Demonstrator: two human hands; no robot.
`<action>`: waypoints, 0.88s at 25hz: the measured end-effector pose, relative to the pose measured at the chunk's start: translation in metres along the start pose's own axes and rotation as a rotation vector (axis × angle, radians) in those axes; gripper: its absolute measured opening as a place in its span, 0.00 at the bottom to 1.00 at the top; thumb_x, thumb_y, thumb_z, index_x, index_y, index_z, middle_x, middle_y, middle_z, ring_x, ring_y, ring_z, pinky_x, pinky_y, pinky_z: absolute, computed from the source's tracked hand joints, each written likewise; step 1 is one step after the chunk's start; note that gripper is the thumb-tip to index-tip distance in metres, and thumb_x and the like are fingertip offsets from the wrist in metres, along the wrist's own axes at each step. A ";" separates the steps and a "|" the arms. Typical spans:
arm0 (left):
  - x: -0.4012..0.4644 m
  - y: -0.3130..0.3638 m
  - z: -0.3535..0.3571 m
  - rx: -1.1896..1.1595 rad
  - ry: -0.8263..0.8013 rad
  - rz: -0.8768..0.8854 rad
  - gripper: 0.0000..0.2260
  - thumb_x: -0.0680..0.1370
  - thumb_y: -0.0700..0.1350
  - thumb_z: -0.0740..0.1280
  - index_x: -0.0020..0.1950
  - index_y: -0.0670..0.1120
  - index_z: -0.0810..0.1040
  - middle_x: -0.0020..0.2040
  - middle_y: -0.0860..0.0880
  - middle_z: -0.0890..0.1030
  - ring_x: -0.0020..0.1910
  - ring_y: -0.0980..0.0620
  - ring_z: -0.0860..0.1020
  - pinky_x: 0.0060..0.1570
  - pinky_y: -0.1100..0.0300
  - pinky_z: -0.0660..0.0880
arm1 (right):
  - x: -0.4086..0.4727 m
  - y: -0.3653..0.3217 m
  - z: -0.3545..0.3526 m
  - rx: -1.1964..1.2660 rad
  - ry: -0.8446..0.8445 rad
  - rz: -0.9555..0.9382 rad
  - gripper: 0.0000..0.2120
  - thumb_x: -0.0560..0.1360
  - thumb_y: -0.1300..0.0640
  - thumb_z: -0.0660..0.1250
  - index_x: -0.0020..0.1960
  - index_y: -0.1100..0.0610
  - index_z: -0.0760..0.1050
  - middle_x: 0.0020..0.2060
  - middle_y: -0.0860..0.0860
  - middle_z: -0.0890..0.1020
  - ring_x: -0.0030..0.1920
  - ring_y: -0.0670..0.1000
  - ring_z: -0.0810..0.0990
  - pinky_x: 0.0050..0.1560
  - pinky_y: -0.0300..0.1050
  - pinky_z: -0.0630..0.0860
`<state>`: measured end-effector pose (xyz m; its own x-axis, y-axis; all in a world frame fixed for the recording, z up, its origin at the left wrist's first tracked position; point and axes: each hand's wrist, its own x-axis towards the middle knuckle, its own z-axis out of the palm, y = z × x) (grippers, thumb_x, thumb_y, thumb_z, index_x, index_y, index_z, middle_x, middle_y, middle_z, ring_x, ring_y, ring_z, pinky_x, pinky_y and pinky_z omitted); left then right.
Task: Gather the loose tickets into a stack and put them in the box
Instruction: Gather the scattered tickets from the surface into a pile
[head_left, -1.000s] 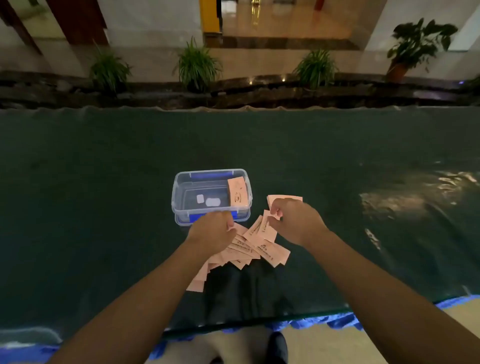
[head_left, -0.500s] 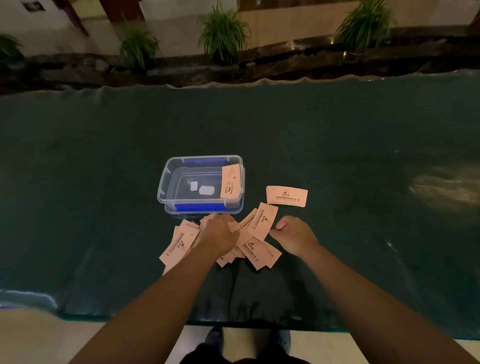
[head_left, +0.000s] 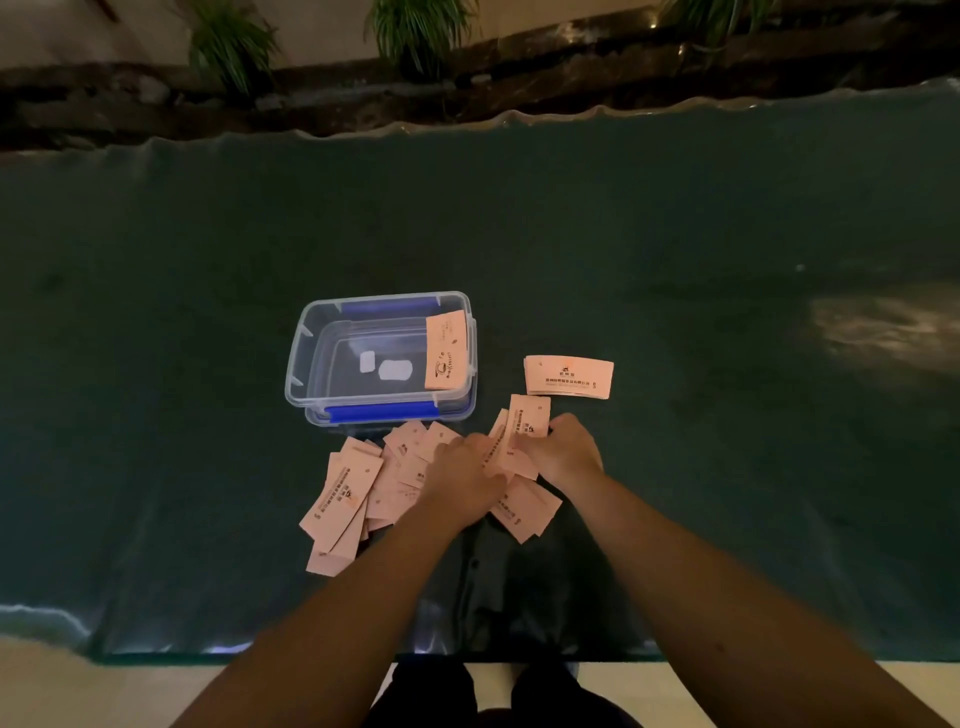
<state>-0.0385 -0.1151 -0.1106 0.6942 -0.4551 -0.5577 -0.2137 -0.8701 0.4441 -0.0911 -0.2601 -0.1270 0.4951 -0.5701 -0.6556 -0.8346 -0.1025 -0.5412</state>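
Several pink tickets (head_left: 345, 493) lie scattered on the dark green table just in front of a clear plastic box (head_left: 311, 358) with blue clips. One ticket (head_left: 445, 351) leans inside the box against its right wall. A small neat stack of tickets (head_left: 569, 376) lies apart, to the right of the box. My left hand (head_left: 462, 475) rests palm down on the middle of the pile. My right hand (head_left: 563, 452) pinches a few tickets (head_left: 527, 421) at the pile's right side, with one standing up between its fingers.
The table (head_left: 727, 260) is covered with dark green cloth under glossy plastic film. Its near edge (head_left: 156, 652) runs just above my shoes. Beyond the far edge stand potted plants (head_left: 415, 31) along a dark stone ledge.
My right hand has moved left onto the pile and taken hold of tickets. My left hand stays on the pile. The head camera has tilted further down.
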 end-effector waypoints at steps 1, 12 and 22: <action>-0.001 -0.001 0.003 0.002 -0.011 0.003 0.16 0.79 0.53 0.67 0.66 0.54 0.74 0.57 0.51 0.82 0.57 0.49 0.80 0.58 0.48 0.80 | -0.002 -0.004 0.001 -0.033 -0.001 0.001 0.25 0.73 0.48 0.78 0.65 0.56 0.74 0.60 0.53 0.84 0.56 0.55 0.85 0.44 0.49 0.80; -0.031 -0.030 0.019 -0.145 0.052 0.072 0.12 0.78 0.51 0.67 0.61 0.54 0.77 0.56 0.55 0.78 0.55 0.57 0.76 0.53 0.62 0.73 | -0.004 -0.035 0.023 -0.142 0.029 0.185 0.51 0.64 0.41 0.84 0.78 0.54 0.62 0.70 0.56 0.77 0.65 0.60 0.80 0.52 0.55 0.83; -0.053 -0.024 0.032 -0.587 -0.180 -0.112 0.10 0.76 0.45 0.72 0.53 0.60 0.84 0.49 0.63 0.84 0.55 0.59 0.81 0.51 0.61 0.76 | -0.007 -0.016 -0.001 -0.423 -0.107 0.018 0.43 0.70 0.57 0.82 0.78 0.53 0.63 0.74 0.57 0.67 0.70 0.61 0.75 0.60 0.56 0.81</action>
<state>-0.0919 -0.0765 -0.1139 0.5532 -0.4364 -0.7096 0.3028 -0.6883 0.6592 -0.0814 -0.2549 -0.1129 0.4831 -0.4894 -0.7260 -0.8577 -0.4312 -0.2801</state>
